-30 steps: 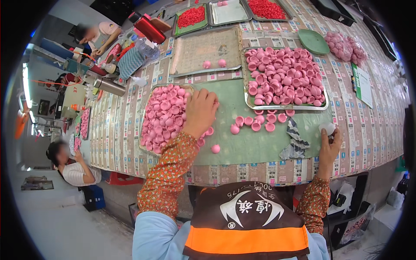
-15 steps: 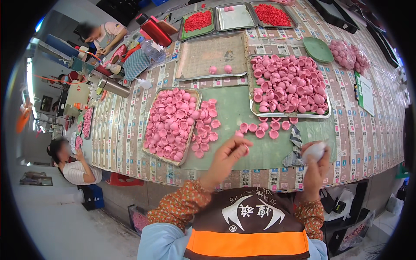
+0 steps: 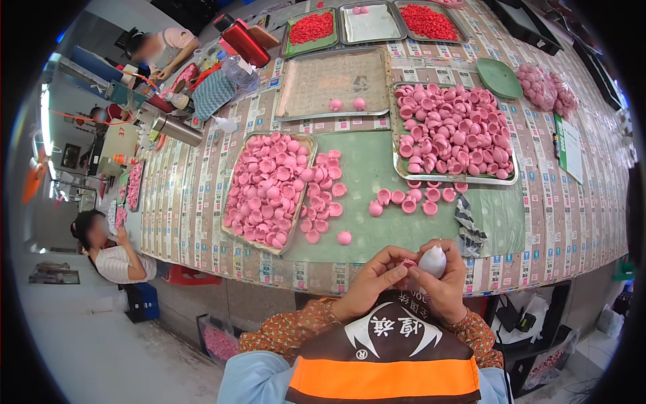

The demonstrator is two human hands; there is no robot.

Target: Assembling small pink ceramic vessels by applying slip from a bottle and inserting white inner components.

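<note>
In front of my apron, at the table's near edge, both hands are close together. My left hand (image 3: 372, 279) pinches a small pink half shell (image 3: 408, 263) between thumb and fingertips. My right hand (image 3: 447, 281) is wrapped round a white squeeze bottle (image 3: 433, 262), its tip pointing up, with the thumb close to the shell. Beyond them on the green mat (image 3: 377, 236) lie a pink ball (image 3: 344, 238) and a loose row of pink half shells (image 3: 408, 205). A grey patterned rag (image 3: 468, 227) lies crumpled to the right.
Pink shells heap a left tray (image 3: 313, 151) and a right tray (image 3: 515, 176). A farther tray (image 3: 316, 81) holds two pink balls. Red pieces (image 3: 311, 28) fill far trays. A green plate (image 3: 498, 77), bagged pink balls (image 3: 538, 87) and a red flask (image 3: 242, 42) stand around. Two people sit leftward.
My left hand has drawn back and rightward with the half shell. My right hand has brought the squeeze bottle leftward and nearer, so the hands now meet. The pink ball on the mat is now uncovered.
</note>
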